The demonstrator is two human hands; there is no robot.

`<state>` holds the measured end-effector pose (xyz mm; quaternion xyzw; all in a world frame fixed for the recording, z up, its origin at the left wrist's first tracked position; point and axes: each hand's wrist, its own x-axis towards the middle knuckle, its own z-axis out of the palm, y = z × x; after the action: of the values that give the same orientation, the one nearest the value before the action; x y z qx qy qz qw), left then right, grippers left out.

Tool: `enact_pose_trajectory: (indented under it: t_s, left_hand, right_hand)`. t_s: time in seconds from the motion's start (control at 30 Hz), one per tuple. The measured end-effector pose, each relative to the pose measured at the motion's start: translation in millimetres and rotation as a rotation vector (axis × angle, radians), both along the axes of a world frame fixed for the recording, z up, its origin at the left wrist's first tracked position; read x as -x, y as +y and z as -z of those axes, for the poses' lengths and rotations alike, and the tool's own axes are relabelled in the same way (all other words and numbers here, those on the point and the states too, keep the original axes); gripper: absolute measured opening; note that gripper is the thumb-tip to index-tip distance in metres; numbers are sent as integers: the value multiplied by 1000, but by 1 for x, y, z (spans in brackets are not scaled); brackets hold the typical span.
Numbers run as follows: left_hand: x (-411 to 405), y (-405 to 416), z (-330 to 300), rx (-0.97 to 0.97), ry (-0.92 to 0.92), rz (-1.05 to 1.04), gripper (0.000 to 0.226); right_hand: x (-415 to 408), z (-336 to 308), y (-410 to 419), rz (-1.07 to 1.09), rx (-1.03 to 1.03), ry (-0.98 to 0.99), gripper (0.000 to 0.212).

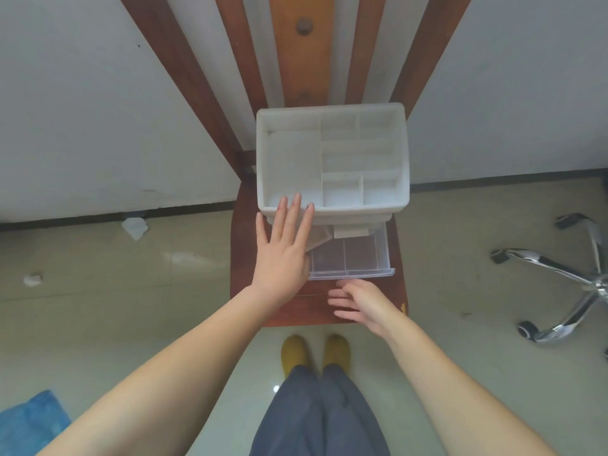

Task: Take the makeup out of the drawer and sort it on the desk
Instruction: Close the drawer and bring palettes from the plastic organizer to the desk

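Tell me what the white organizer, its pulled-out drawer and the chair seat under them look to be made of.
White organizer: opaque matte plastic, judging by its moulded rounded rim and thin dividers.
Drawer: clear, glossy plastic; the seat's brown shows through it.
Chair seat: probably varnished wood, reddish brown with a slight sheen, like the slats behind it.

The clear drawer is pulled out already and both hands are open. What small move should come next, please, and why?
Probably the right hand, open just in front of the clear drawer, should reach into it. The left hand lies flat on the white organizer, steadying it, and neither hand holds anything. What lies in the drawer is hard to tell.
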<state>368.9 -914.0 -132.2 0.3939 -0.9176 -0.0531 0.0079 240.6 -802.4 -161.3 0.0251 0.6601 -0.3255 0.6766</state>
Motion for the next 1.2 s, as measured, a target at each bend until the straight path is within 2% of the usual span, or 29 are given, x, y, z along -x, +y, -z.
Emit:
enact_pose_trajectory:
  t_s: [0.07,0.13,0.2,0.27,0.33,0.4,0.5,0.67,0.9,1.0,1.13,1.2]
  left_hand:
    - [-10,7,6,-50,85,169,60]
    - [-17,12,17,-158,106,311,45]
    - [-12,12,23,-312,35,256,39]
    - [2,7,29,-413,-66,96,45]
    - [19,1,36,-409,-128,-8,54]
    - [30,-3,47,-355,-181,-41,63]
    - [40,-12,66,-347,-297,-106,68]
    - [43,-16,82,-248,-285,-83,73]
    - [32,-15,79,-306,-244,-32,79]
    - [33,-20,78,-326,-233,-25,85]
    - [28,-22,75,-358,-214,15,89]
    - [25,-22,70,-382,-240,22,90]
  right_hand:
    - [17,-17,2,-265,73,316,28]
    - [37,-30,-3,-391,209,676,29]
    - [52,-28,-15,-605,303,925,31]
    - [53,-15,-29,-925,330,969,44]
    - [49,2,-41,-1137,312,1012,60]
    - [51,15,-52,-1229,270,1134,71]
    - [55,31,-70,-1274,220,1300,72]
    - [51,47,-71,-1250,209,1369,74]
    - [49,38,-63,-1236,242,1304,76]
    - [55,39,-63,-1254,305,1294,69]
    - [60,36,-59,-1279,421,1248,82]
    - [60,35,-57,-1295,460,1201,82]
